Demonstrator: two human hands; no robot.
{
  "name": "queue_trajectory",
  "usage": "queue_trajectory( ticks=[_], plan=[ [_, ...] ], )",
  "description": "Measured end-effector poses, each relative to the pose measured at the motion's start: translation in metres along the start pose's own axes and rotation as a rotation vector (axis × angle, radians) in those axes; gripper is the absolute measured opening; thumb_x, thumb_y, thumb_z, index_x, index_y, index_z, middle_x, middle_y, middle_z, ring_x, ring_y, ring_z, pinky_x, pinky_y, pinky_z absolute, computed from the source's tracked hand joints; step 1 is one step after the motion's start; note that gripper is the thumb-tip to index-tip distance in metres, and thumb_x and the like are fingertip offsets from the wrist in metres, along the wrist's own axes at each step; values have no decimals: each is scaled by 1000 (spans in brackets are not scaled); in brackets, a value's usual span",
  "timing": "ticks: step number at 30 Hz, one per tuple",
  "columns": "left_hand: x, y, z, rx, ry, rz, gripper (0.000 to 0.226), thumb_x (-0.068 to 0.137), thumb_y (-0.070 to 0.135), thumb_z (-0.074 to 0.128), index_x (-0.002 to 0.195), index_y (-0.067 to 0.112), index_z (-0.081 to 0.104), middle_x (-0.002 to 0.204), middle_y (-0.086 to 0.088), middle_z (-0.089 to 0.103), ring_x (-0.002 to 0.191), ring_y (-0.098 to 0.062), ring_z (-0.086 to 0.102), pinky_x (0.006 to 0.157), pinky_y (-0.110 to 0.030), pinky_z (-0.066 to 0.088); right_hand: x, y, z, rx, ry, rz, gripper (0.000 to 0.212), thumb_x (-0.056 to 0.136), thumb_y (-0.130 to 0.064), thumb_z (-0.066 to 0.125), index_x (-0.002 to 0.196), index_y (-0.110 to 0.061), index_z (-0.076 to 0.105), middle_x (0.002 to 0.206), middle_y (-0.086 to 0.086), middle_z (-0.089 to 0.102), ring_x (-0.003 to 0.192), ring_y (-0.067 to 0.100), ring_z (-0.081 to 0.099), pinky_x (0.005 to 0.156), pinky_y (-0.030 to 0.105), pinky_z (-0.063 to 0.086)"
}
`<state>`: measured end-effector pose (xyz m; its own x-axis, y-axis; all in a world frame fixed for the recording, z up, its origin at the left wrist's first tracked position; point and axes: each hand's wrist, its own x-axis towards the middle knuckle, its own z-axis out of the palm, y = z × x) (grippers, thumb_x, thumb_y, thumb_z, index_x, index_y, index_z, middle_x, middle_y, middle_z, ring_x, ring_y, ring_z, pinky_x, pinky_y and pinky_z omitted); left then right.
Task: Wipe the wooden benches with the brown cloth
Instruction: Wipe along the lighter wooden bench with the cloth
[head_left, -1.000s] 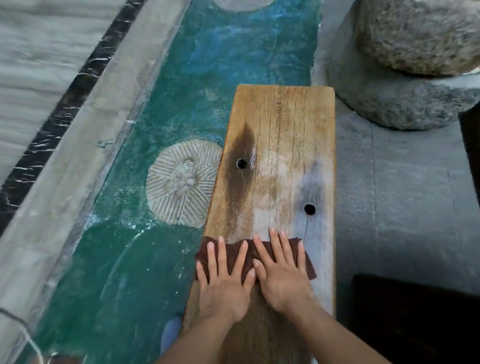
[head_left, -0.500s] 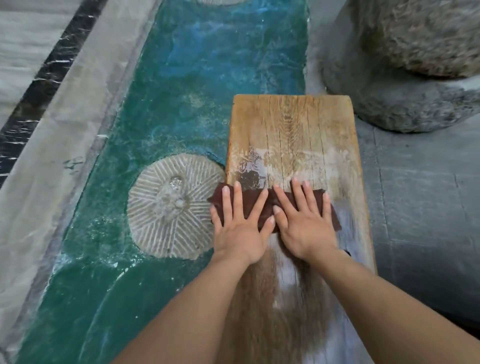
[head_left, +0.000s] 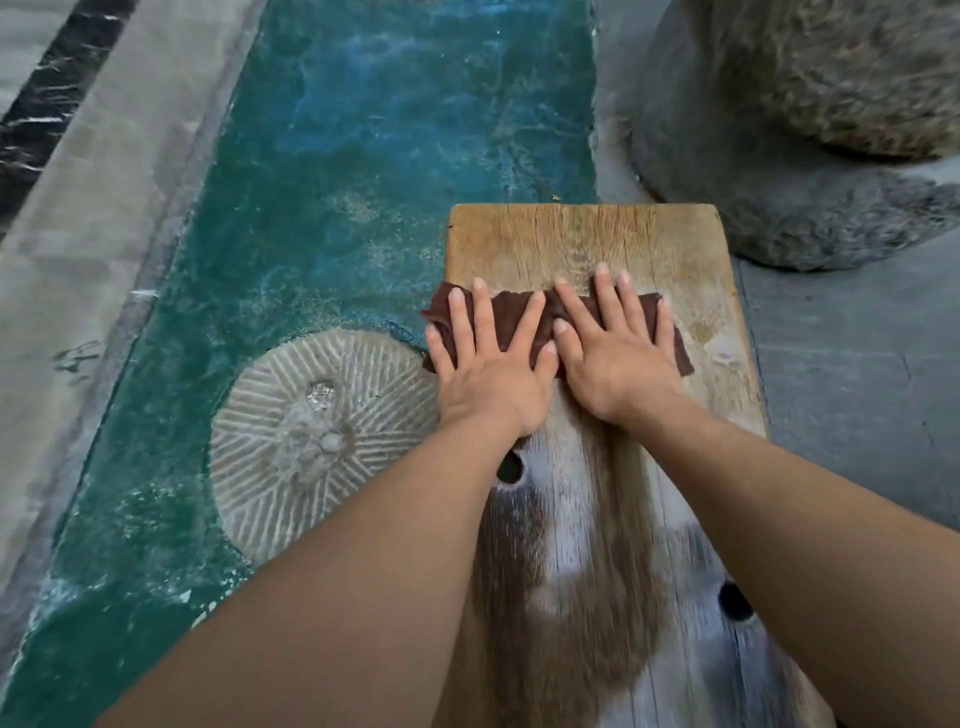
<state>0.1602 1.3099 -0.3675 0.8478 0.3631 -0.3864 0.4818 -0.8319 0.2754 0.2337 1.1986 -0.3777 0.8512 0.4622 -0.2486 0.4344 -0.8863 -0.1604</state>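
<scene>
Pressing down with both palms, we pin the brown cloth (head_left: 509, 319) flat across the table (head_left: 582, 234), a little back from its far end. Our left hand (head_left: 488, 374) covers the cloth at the table's left edge, and our right hand (head_left: 618, 364) lies just beside it, over the table's middle. The fingers (head_left: 482, 312) of both are straight and spread, resting on the fabric and curled round nothing.

The cloth is thin, soft and limp, folded into a band across the table's width, with its right end poking out past the right hand. We judge it light and likely to bunch if pushed from one corner, so wide, flat palm pressure suits it better than a pinch.

The table is a stiff, heavy-looking plank, rough-grained and cracked. It is darker and apparently damp on the near side of the cloth, where two round holes (head_left: 509, 467) show. Its grain could snag the fabric. The strip up to the far end looks dry.
</scene>
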Motion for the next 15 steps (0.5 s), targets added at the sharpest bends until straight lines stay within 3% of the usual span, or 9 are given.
queue_trajectory(
  ticks=[9, 15],
  plan=[
    [11, 1, 0, 22, 25, 27, 54, 97, 57, 7, 142, 49, -21, 150, -7, -39, 135, -28, -39, 103, -52, -28, 8, 1, -7, 1, -37, 19, 51, 97, -54, 7, 146, -50, -8, 158, -8, -22, 141, 10, -26, 107, 43, -25],
    [13, 6, 0, 14, 31, -28, 53, 96, 59, 6, 139, 51, -24, 151, -3, -39, 135, -26, -40, 103, -51, -28, 23, 11, -15, 6, -50, -91, 52, 95, -57, 6, 144, -53, -9, 158, -9, -20, 142, 10, -25, 107, 43, -25]
  ],
)
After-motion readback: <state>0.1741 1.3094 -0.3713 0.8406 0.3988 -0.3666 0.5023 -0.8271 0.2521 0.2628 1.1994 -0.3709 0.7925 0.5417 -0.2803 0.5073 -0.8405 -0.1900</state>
